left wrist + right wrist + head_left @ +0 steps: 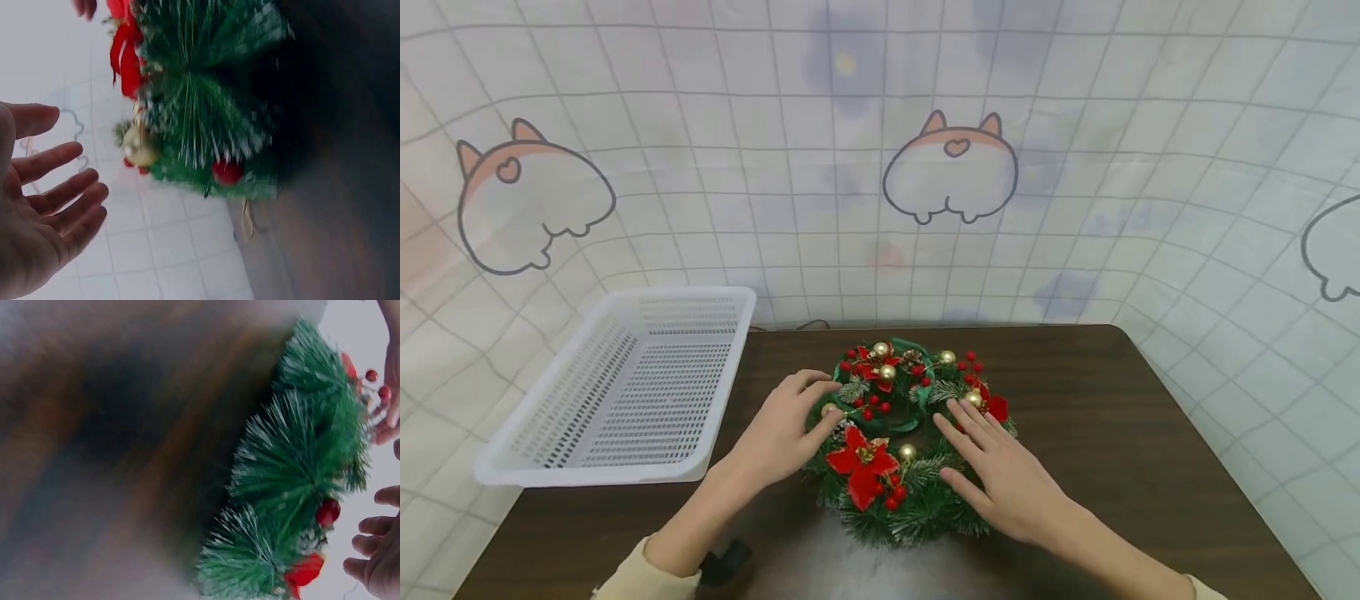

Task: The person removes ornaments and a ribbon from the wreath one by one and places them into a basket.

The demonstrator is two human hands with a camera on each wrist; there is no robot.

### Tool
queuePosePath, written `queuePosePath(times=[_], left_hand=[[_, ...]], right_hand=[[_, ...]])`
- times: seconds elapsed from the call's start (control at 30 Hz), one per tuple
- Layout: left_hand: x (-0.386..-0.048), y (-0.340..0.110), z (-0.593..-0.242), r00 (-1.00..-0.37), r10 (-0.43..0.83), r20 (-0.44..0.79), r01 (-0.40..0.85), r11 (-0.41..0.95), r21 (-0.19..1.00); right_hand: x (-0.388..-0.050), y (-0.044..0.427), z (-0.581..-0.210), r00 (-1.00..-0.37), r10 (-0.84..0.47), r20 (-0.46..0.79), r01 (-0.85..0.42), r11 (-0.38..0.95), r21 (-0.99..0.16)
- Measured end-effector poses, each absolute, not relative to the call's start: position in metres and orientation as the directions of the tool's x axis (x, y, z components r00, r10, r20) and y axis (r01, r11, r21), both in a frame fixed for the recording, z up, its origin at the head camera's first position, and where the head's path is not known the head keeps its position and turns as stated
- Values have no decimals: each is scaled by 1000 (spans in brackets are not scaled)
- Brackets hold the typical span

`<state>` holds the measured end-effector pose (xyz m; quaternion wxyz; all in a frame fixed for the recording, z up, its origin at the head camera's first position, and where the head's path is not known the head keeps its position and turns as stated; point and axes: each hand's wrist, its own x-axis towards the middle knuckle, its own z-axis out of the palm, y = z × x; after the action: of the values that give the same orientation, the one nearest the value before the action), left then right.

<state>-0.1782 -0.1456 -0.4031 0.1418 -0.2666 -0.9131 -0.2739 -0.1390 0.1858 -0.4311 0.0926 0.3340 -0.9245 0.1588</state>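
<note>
Left hand [782,429] and right hand [1002,471] are flanking the wreath [921,512], fingers released, light contact probably protecting its berries [892,502].

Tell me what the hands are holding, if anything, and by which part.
Nothing is held: the left hand and right hand are at either side of the wreath, fingers loosely extended, none gripping it.
</note>
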Motion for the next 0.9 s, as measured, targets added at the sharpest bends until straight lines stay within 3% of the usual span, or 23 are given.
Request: queuePosePath(times=[0.3,0.9], left_hand=[[-169,-129,-409,-782,445,437,623,599,503],[-172,-101,-417,-729,617,296,644,472,602]], right_hand=[[-130,183,-439,-734,-633,246,-678,707,-202],[-133,184,-452,-753,-617,231,-656,731,-188]])
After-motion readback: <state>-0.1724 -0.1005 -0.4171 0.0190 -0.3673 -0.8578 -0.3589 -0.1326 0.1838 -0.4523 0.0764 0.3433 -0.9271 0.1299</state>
